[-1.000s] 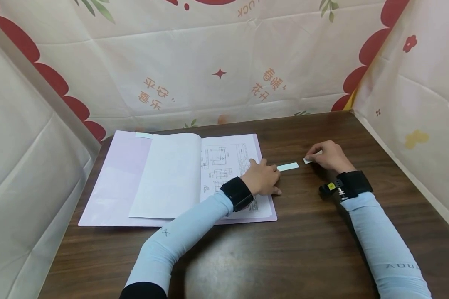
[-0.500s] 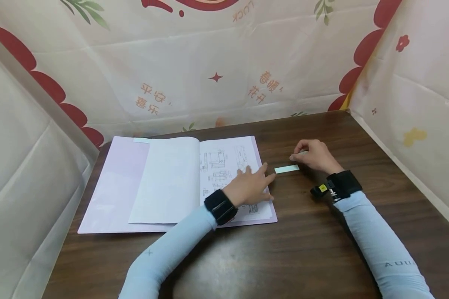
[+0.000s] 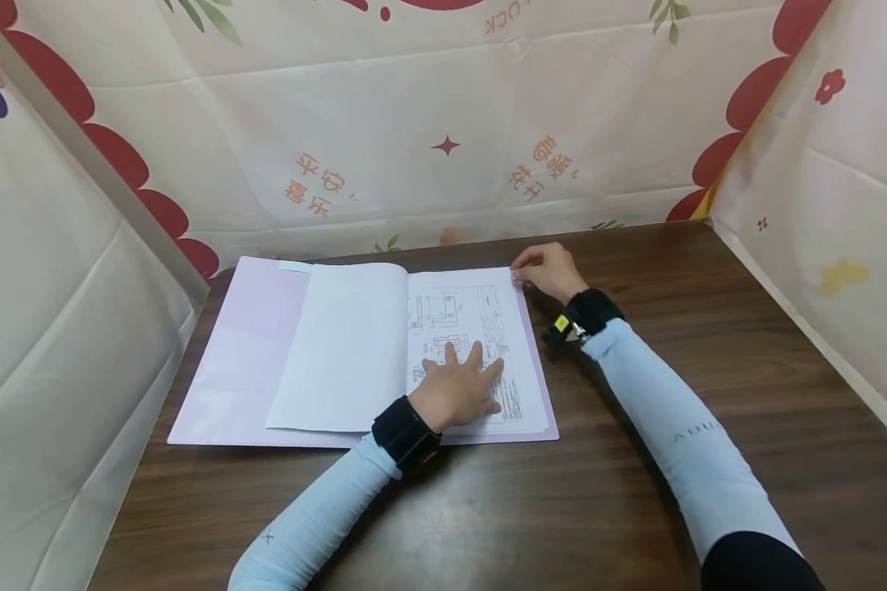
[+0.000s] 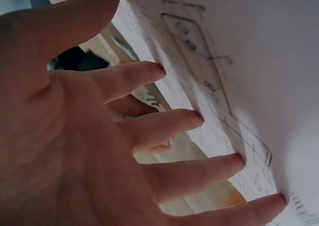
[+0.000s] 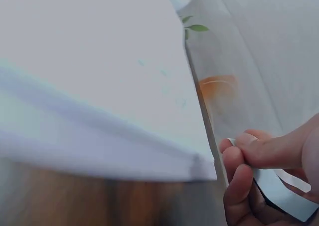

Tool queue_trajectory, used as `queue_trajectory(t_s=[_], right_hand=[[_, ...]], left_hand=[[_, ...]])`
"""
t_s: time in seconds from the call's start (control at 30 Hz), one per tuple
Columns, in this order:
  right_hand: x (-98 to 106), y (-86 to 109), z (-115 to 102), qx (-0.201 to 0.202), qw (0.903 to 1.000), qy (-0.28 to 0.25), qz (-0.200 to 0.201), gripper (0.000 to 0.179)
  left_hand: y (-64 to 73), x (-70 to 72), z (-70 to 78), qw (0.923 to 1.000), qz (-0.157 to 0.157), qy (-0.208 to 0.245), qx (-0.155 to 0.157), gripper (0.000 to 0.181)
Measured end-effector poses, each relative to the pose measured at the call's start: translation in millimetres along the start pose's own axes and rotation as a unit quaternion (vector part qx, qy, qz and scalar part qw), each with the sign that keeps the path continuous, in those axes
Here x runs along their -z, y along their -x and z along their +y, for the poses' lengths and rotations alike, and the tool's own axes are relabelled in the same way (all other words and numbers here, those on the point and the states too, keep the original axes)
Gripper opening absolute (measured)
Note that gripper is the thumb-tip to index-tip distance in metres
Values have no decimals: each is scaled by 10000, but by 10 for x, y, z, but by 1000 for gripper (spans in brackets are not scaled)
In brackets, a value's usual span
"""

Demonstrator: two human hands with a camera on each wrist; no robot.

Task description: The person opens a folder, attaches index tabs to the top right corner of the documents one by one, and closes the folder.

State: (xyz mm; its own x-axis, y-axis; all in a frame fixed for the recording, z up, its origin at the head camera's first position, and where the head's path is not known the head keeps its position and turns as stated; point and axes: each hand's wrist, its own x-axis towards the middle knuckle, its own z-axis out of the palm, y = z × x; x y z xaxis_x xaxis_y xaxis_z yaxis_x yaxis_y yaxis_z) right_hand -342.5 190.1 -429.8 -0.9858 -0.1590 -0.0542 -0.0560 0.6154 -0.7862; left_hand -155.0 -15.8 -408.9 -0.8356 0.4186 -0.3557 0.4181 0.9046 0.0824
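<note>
A lilac folder [image 3: 229, 369] lies spread on the table, with a blank white page [image 3: 340, 353] turned to its left side. On its right side is a sheet with line drawings [image 3: 513, 369]. My left hand [image 3: 454, 390] rests on that sheet with fingers spread; in the left wrist view the fingertips touch the paper. At the sheet's upper right corner, my right hand [image 3: 550, 271] pinches a pale narrow strip [image 5: 286, 196] between thumb and fingers. The strip shows clearly only in the right wrist view, beside the folder's corner [image 5: 207, 171].
A pale green strip [image 3: 296, 266] sits at the top edge of the folder's left cover. The dark wooden table [image 3: 636, 460] extends to the right and front. White printed cloth [image 3: 443, 98] hangs behind the table and at both sides.
My right hand has moved left, from the table to the sheet's upper right corner, carrying the strip. My left hand has shifted left and down onto the sheet. The mint strip on the table is now hidden.
</note>
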Motion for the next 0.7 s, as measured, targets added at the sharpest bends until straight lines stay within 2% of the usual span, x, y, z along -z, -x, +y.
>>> queue_trajectory(t_s=[0.13, 0.37, 0.7], right_hand=[[-89, -173, -38, -341, 9985, -434, 69, 17], [-187, -310, -11, -880, 9949, -501, 10, 20], [-244, -285, -133, -833, 9961, -228, 204, 18]], left_hand=[[-1, -20, -6, 10000, 32, -47, -40, 73], [3, -64, -5, 10000, -6, 12, -77, 74], [-28, -91, -19, 9998, 116, -87, -128, 73]])
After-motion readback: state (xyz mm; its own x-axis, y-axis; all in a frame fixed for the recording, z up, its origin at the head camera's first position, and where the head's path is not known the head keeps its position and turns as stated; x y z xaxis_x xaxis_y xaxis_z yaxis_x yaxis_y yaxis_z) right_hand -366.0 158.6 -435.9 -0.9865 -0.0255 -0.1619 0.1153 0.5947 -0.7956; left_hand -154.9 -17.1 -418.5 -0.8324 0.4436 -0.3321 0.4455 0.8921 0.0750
